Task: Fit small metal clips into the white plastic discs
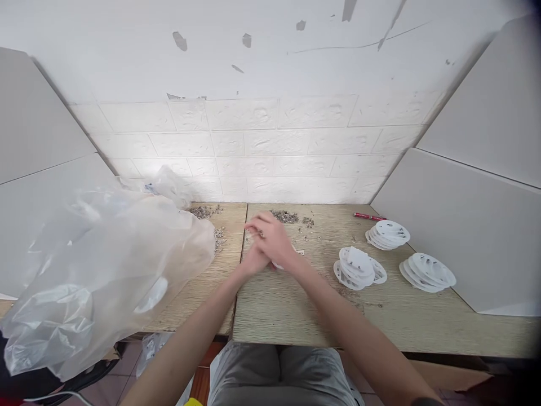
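My right hand (270,234) crosses over my left hand near the middle of the table, its fingers bent and together. A small metal part (261,233) seems to show at its fingertips, blurred. Most of my left hand (255,259) is hidden beneath it. A bit of white disc (276,265) peeks out by the left fingers, which appear closed on it. Just beyond the hands lies a heap of small metal parts (285,216). To the right, stacked white discs (357,262) carry small metal pieces.
A large translucent plastic bag (127,242) bulges over the left side. More loose parts (205,212) lie beside it. Two further disc stacks (386,234) (426,270) and a red pen (368,216) sit by the right panel. A white brick-patterned wall (262,141) closes the back.
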Demonstrator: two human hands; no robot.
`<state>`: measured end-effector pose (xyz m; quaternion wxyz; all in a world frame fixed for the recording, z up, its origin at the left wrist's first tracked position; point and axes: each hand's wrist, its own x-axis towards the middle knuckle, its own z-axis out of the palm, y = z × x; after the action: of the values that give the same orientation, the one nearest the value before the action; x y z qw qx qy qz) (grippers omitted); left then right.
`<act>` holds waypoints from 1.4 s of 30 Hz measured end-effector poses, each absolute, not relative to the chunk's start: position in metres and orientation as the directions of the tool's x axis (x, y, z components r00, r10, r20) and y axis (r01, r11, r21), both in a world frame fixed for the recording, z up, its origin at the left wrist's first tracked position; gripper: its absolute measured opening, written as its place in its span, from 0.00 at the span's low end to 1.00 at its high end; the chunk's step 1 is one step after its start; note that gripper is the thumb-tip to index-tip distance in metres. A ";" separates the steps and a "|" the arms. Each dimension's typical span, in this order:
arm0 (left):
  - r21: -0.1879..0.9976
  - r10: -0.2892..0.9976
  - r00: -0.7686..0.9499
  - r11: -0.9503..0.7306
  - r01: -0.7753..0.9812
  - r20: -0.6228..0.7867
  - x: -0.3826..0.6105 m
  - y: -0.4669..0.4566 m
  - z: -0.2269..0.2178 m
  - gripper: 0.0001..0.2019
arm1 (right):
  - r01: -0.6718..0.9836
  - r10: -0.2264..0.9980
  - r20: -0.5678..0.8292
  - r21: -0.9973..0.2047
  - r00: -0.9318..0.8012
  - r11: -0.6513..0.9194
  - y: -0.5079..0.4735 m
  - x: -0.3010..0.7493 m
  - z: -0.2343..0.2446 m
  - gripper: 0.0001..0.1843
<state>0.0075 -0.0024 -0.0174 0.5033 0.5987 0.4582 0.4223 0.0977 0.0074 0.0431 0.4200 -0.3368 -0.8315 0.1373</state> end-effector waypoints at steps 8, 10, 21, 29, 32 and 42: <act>0.988 0.972 0.231 0.081 -0.130 -0.049 0.007 -0.002 -0.006 0.20 | 0.309 0.892 0.450 -0.854 0.036 0.418 0.019 0.187 0.019 0.13; 0.986 0.972 0.231 0.084 -0.145 -0.049 0.006 -0.002 -0.006 0.22 | 0.292 0.895 0.445 -0.862 0.039 0.415 0.020 0.188 0.013 0.13; 0.990 0.955 0.297 0.051 -0.133 -0.009 0.004 -0.005 -0.004 0.25 | 0.222 0.920 0.388 -0.893 -0.058 0.391 0.022 0.178 -0.001 0.12; 0.991 0.942 0.336 0.034 -0.129 0.012 0.003 -0.005 -0.004 0.25 | 0.276 0.899 0.437 -0.860 -0.038 0.429 0.020 0.173 -0.003 0.08; 0.991 0.942 0.336 0.029 -0.134 0.018 0.002 -0.006 -0.004 0.26 | 0.259 0.908 0.418 -0.873 -0.036 0.412 0.021 0.173 -0.003 0.08; 0.992 0.942 0.330 -0.020 -0.124 0.061 0.004 -0.007 -0.005 0.25 | 0.285 0.888 0.452 -0.843 -0.083 0.456 0.022 0.172 -0.007 0.07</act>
<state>0.0043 -0.0069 -0.0049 0.5957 0.5567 0.3673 0.4475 0.1719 0.0218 -0.0073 0.5199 -0.4336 -0.6764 0.2902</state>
